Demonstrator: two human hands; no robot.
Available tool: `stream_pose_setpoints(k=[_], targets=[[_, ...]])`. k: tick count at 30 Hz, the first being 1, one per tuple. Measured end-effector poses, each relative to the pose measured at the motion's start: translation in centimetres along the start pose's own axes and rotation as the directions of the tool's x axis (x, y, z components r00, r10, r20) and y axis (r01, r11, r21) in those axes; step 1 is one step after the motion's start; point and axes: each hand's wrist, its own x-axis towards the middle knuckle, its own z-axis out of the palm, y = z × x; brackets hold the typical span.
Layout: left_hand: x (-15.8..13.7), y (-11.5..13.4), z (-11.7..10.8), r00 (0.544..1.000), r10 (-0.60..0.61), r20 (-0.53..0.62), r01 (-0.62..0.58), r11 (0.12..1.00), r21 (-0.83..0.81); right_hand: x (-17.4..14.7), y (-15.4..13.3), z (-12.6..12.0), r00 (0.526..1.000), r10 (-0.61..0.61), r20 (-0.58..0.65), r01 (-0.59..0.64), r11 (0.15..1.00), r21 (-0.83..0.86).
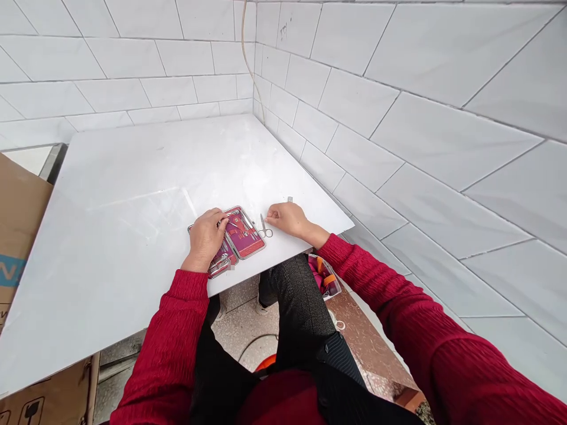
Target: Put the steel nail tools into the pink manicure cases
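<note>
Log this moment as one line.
left hand: over open case | right hand: at scissors, contact unclear | case: on white table

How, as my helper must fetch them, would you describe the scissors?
Find the white table, then the open purple-lined case near its front edge. Just right of it, by the right hand, are the scissors, ring handles showing; unlike the case's metal tools, they sit outside it.

In the middle of the frame, one left hand [207,235], one right hand [290,219], one table [146,165], one case [240,242] and one pair of scissors [264,229] are counted; at the top, one cable [243,35].
</note>
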Motion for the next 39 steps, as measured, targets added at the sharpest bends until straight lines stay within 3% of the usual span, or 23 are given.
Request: stream_pose_setpoints(k=[5,11,15,23,29,33,35,39], targets=[[-0.1,0.1,-0.2,1.0,-0.018,-0.019,0.019,1.0,0.013,-1.6,-0.6,1.1,0.997,-0.038,0.068,0.042,0.997,-0.066],[-0.2,0.2,-0.2,1.0,-0.015,-0.012,0.016,1.0,0.026,-1.9,-1.7,0.0,0.984,-0.043,0.175,0.091,0.956,-0.278],[-0.2,0.3,-0.2,1.0,-0.01,-0.01,0.011,0.999,0.037,-1.8,-1.6,-0.4,0.966,-0.119,0.23,0.193,0.924,-0.331],[-0.1,0.2,0.0,0.999,-0.035,-0.013,0.036,0.998,0.048,-0.5,0.9,-0.8,0.952,-0.233,0.198,0.289,0.899,-0.33],[-0.2,0.3,-0.1,1.0,-0.03,-0.007,0.03,0.999,0.037,0.0,1.7,-0.4,0.96,-0.25,0.128,0.267,0.954,-0.139],[-0.2,0.3,-0.2,1.0,-0.025,-0.003,0.025,0.999,0.039,0.5,2.0,0.5,0.984,-0.173,0.051,0.166,0.98,0.113],[-0.2,0.4,-0.3,1.0,-0.021,0.003,0.021,0.999,0.039,0.7,2.1,1.0,0.992,-0.109,0.058,0.085,0.945,0.317],[-0.2,0.5,-0.4,1.0,-0.02,0.006,0.019,0.999,0.042,1.1,2.5,1.7,0.994,-0.032,0.101,-0.042,0.752,0.658]])
